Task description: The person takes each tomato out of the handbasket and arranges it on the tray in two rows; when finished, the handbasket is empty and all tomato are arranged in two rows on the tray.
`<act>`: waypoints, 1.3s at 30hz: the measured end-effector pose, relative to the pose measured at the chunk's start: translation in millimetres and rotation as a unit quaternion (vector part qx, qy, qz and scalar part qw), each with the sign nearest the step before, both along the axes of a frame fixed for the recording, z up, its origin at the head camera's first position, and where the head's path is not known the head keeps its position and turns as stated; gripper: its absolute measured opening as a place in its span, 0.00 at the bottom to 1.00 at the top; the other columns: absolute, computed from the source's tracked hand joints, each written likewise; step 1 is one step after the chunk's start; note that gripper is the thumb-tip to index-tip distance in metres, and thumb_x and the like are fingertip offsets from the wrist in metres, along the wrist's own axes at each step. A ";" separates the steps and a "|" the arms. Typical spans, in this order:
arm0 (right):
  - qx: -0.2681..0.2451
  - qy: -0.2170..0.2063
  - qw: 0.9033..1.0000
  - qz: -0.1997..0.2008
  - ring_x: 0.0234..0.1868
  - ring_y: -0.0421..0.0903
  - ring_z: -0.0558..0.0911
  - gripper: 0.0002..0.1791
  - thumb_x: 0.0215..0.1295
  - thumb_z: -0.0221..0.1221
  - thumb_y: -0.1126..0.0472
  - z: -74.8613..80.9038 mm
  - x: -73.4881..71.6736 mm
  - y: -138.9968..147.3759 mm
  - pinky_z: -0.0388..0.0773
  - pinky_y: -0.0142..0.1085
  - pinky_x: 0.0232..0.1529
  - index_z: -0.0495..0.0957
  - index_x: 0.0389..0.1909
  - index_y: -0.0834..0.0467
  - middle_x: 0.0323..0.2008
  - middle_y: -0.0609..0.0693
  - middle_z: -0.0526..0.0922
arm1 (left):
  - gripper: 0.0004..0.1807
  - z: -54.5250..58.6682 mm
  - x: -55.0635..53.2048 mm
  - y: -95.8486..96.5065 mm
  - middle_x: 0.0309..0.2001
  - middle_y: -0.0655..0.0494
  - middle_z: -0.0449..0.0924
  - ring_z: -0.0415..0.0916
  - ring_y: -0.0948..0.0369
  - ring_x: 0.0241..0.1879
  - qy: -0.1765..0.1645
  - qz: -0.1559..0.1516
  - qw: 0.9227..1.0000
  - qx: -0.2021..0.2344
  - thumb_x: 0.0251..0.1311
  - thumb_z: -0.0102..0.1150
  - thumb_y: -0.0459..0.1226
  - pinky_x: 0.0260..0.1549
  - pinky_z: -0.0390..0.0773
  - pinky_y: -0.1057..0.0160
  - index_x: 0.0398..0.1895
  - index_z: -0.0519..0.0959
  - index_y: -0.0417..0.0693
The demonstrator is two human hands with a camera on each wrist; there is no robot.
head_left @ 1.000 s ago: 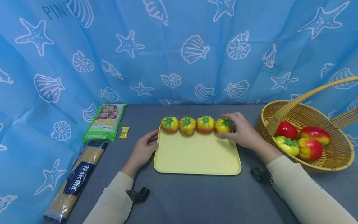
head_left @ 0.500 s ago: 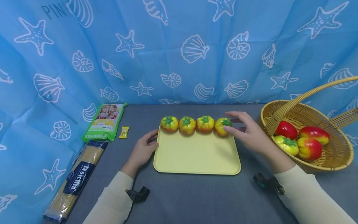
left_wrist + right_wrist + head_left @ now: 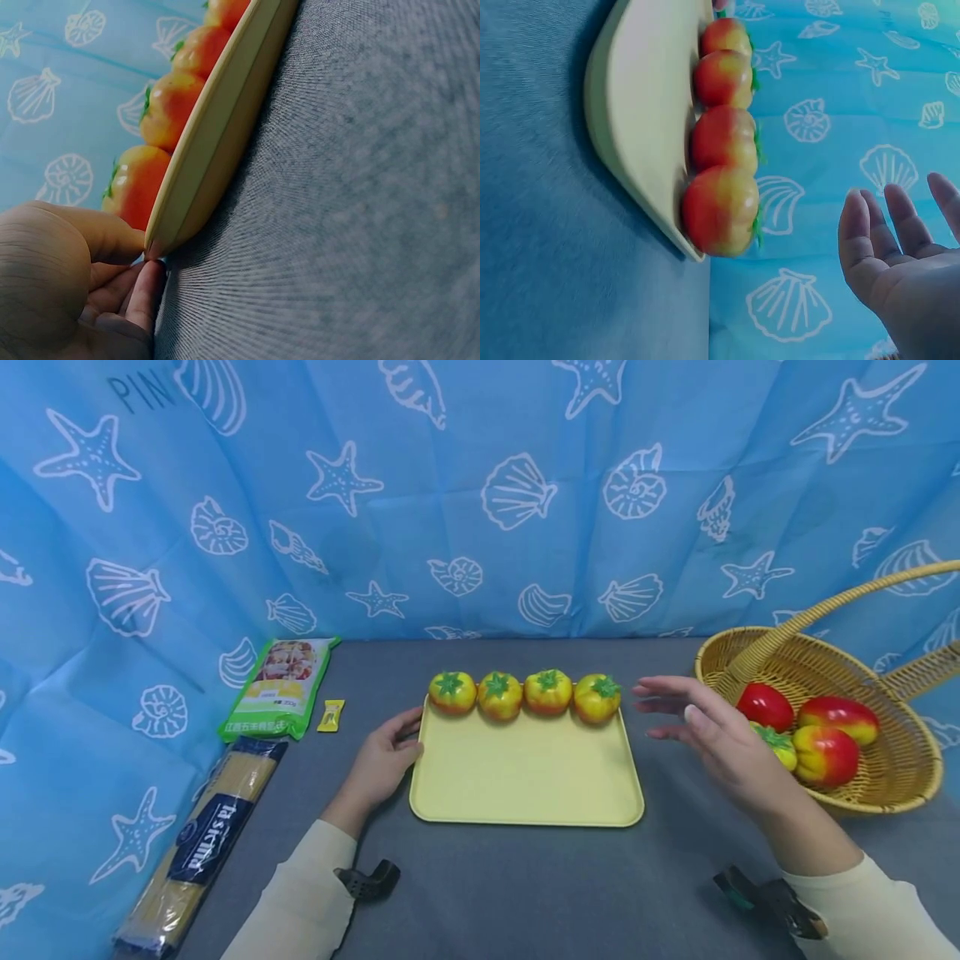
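On a pale yellow tray [image 3: 525,777], several yellow-and-red toy fruits with green leafy tops, like persimmons or tomatoes, stand in a row along the far edge. The rightmost fruit [image 3: 597,699] sits at the far right corner. My left hand [image 3: 381,762] holds the tray's left edge; the left wrist view has the thumb [image 3: 120,238] at the rim and fingertips just under it. My right hand [image 3: 720,739] is in the air between tray and wicker basket [image 3: 911,727], holding nothing. Its fingers [image 3: 904,217] are spread and loosely bent in the right wrist view.
Inside the basket lie a red fruit [image 3: 765,707], a red mango-like fruit [image 3: 838,720], a red-yellow fruit [image 3: 825,756] and a leafy-topped one [image 3: 780,747]. At left are a green food packet [image 3: 281,687], a small yellow packet [image 3: 331,716] and a spaghetti pack [image 3: 206,835].
My right hand has let go of the rightmost fruit and moved right, toward the basket. That fruit stays at the tray's corner. The left hand keeps its place on the tray edge.
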State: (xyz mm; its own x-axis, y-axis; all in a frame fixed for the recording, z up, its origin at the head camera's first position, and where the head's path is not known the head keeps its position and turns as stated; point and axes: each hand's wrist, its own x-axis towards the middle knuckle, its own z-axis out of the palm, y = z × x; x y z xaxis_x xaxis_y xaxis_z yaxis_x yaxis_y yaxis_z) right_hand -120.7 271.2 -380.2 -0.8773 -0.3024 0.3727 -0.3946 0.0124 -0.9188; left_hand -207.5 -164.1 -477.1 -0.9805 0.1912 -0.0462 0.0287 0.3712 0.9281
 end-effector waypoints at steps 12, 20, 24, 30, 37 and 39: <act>-0.094 0.077 0.986 0.115 0.75 0.56 0.70 0.29 0.86 0.32 0.65 -6.4 21.4 47.1 0.76 0.38 0.68 0.56 0.80 0.76 0.75 0.66 0.69 | 0.32 -1.7 -0.9 0.0 0.73 0.40 0.75 0.79 0.45 0.66 0.001 0.002 1.000 -0.004 0.77 0.59 0.29 0.63 0.81 0.48 0.82 0.68 0.42; -0.153 0.110 0.973 0.131 0.75 0.55 0.71 0.29 0.85 0.31 0.68 9.0 27.7 72.7 0.69 0.35 0.71 0.57 0.80 0.77 0.75 0.65 0.71 | 0.32 -0.4 -0.6 -0.6 0.72 0.39 0.75 0.80 0.45 0.65 0.004 0.002 1.000 -0.002 0.76 0.59 0.29 0.63 0.81 0.47 0.82 0.69 0.40; -0.174 0.111 0.974 0.094 0.75 0.54 0.70 0.29 0.85 0.31 0.69 3.5 26.5 88.4 0.70 0.34 0.71 0.57 0.79 0.78 0.75 0.65 0.72 | 0.32 -0.9 -1.5 -0.2 0.72 0.40 0.75 0.80 0.46 0.65 0.001 0.002 1.000 -0.007 0.77 0.60 0.29 0.63 0.81 0.49 0.82 0.69 0.42; -0.159 0.078 0.984 -0.017 0.73 0.53 0.73 0.28 0.84 0.32 0.71 -18.4 24.8 113.5 0.76 0.33 0.66 0.59 0.78 0.78 0.72 0.64 0.74 | 0.32 -0.5 -2.0 -0.4 0.73 0.41 0.75 0.79 0.46 0.66 -0.002 -0.002 1.000 -0.004 0.76 0.60 0.29 0.64 0.80 0.48 0.82 0.69 0.43; -0.090 0.027 0.977 -0.191 0.67 0.50 0.75 0.26 0.84 0.52 0.67 -35.4 25.8 135.6 0.75 0.25 0.59 0.68 0.77 0.72 0.68 0.60 0.77 | 0.32 0.1 -2.2 -0.3 0.73 0.40 0.75 0.78 0.46 0.67 -0.001 -0.001 1.000 -0.005 0.77 0.59 0.29 0.65 0.79 0.47 0.82 0.69 0.42; -0.082 0.031 0.975 -0.205 0.66 0.48 0.75 0.26 0.83 0.54 0.67 -39.7 23.9 144.1 0.74 0.24 0.60 0.69 0.77 0.70 0.68 0.58 0.78 | 0.32 -0.3 -2.5 -0.8 0.73 0.41 0.75 0.78 0.46 0.67 -0.001 0.000 1.000 -0.007 0.77 0.59 0.29 0.65 0.79 0.48 0.82 0.69 0.43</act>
State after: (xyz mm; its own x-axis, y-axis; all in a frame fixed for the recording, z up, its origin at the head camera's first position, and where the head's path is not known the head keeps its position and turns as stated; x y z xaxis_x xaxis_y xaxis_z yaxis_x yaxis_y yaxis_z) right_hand -96.8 415.3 -419.9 -0.8859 0.1374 0.4431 -0.4427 0.0352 -0.8960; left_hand -210.0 -164.9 -477.5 -0.9806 0.1896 -0.0501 0.0271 0.3837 0.9231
